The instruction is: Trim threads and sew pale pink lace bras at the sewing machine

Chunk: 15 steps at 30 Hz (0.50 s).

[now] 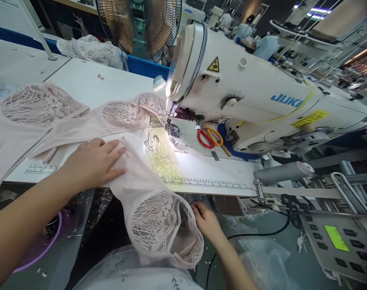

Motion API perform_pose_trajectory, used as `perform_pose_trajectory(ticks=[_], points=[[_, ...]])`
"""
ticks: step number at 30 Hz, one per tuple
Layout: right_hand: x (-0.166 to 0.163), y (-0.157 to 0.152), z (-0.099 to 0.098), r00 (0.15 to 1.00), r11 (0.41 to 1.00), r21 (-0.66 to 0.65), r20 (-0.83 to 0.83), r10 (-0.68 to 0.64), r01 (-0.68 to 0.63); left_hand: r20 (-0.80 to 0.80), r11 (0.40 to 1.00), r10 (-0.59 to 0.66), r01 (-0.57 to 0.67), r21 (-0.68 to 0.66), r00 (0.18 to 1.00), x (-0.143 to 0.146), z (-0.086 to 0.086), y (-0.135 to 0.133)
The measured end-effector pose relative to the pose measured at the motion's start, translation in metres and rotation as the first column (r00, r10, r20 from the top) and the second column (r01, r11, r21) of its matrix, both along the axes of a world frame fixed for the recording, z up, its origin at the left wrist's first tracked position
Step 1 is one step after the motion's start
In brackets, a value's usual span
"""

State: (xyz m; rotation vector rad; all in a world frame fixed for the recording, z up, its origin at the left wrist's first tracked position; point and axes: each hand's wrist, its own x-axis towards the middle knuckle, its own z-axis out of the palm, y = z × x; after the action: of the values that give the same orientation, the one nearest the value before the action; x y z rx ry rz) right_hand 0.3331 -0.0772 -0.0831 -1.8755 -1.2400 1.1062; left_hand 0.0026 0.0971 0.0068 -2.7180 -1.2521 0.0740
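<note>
The left hand [94, 163] is lying flat, palm down with fingers extended, and is pressing the near end of a pale pink lace garment [155, 219] against the tabletop [198, 165]. From that hand the garment is hanging over the front edge, its lace cup sagging just left of the right hand [206, 221]. The right hand is curling its fingers at the cup's rim; whether it is gripping the rim I cannot tell, as the fingertips are partly hidden. Beyond the left hand, another stretch of pink lace fabric [123, 114] is running to the needle area of a sewing machine [246, 76]. Red-and-orange-handled scissors [213, 139] are lying beyond the right hand, under the machine's arm. A printed ruler [201, 183] is running along the edge between the hands and onward to the right.
</note>
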Motion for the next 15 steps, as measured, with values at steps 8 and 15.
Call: perform_pose_trajectory(ticks=[8,15], points=[[0.041,0.051,0.107,0.648,0.991,0.066,0.761,0.023,-0.113,0.24,0.961,-0.261,0.23,0.15,0.935,-0.018,-0.029,0.007],[0.066,0.146,0.087,0.57,0.998,-0.035,0.822,-0.004,0.058,0.393,0.948,-0.31,0.254,0.19,0.866,-0.015,-0.023,-0.029]])
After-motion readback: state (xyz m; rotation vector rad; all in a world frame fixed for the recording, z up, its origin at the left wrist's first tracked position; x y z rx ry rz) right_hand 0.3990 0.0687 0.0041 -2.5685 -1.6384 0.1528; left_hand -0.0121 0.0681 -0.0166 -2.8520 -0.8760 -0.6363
